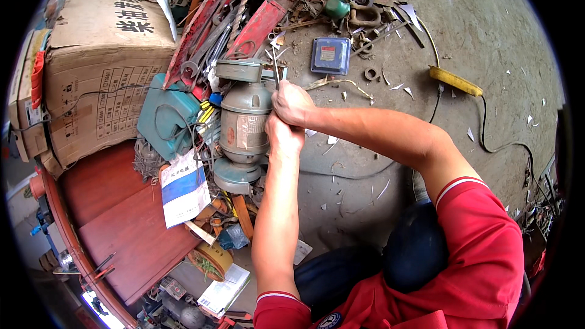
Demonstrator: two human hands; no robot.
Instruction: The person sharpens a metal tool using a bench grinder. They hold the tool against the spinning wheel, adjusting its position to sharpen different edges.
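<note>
A grey-green machine with a rounded motor body (241,128) lies upright in the picture's middle, among the clutter. At its right side, my right hand (292,105) is closed round a thin dark metal tool (275,70) that points away from me past the machine's far end. My left hand (282,133) is closed just below the right one, against the machine's side; what its fingers hold is hidden.
Red metal channels (262,24), wrenches and scrap crowd the far side. A cardboard box (103,97), teal case (167,116) and reddish wooden board (122,219) are at left. A blue box (330,55) and yellow power strip (456,81) with cables lie on the concrete floor (506,55).
</note>
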